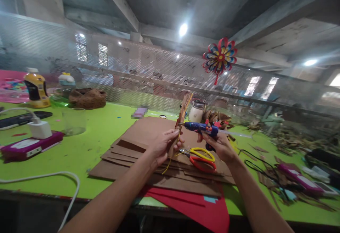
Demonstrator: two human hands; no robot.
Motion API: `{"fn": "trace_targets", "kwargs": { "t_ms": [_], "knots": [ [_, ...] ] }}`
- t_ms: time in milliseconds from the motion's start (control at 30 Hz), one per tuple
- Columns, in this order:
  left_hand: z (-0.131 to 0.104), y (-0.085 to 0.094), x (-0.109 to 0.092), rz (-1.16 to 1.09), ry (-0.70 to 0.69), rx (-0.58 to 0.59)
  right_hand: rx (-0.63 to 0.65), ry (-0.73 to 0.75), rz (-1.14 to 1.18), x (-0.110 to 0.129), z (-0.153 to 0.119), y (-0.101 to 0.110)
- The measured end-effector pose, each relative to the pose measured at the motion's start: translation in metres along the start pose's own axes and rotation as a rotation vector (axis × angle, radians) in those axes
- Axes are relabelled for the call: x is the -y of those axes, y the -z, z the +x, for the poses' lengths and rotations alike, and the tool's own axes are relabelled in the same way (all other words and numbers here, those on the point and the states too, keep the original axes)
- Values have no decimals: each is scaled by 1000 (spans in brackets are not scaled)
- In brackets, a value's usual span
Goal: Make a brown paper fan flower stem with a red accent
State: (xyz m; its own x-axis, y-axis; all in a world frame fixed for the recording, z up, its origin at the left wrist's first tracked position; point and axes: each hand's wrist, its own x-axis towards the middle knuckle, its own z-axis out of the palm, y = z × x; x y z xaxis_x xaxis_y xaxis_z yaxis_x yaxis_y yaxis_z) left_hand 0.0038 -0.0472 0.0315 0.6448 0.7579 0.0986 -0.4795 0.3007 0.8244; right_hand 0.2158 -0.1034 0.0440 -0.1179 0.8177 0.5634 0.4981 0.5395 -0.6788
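My left hand (166, 144) is closed around a narrow upright bundle of brown paper (184, 109) with a yellow strip along its right edge. My right hand (219, 144) grips a blue glue gun (199, 128), whose nozzle points left and meets or nearly meets the bundle just above my left fingers. A clear glue stick (236, 133) sticks out of the gun's back. Below the hands, scissors with yellow and red handles (203, 164) lie on stacked brown paper sheets (143, 128). A thin yellow strand hangs under my left hand.
Red sheet (204, 208) lies under the stack's front. On the green table (106, 119) stand a clear cup (74, 121), a yellow bottle (37, 89) and a pale jar (197, 111). Purple power strips (32, 148) with cables lie left and right; paper scraps (292, 137) cover the right side.
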Motion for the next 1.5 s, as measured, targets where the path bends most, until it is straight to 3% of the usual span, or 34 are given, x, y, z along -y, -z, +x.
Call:
{"fn": "trace_targets", "kwargs": {
  "t_ms": [200,400,667,900,1500],
  "knots": [
    [-1,0,-1,-3,22,-12,-31,37,-45,5,-1,1],
    [0,1,0,-10,18,15,-60,-31,-117,5,-3,1],
    [-1,-1,-2,-36,38,8,-76,59,-143,2,-5,2],
    [1,1,-2,-62,40,24,-86,149,-209,17,-6,1],
    [-2,-1,-2,-44,45,21,-58,184,-271,19,-6,-3]
  ]
}}
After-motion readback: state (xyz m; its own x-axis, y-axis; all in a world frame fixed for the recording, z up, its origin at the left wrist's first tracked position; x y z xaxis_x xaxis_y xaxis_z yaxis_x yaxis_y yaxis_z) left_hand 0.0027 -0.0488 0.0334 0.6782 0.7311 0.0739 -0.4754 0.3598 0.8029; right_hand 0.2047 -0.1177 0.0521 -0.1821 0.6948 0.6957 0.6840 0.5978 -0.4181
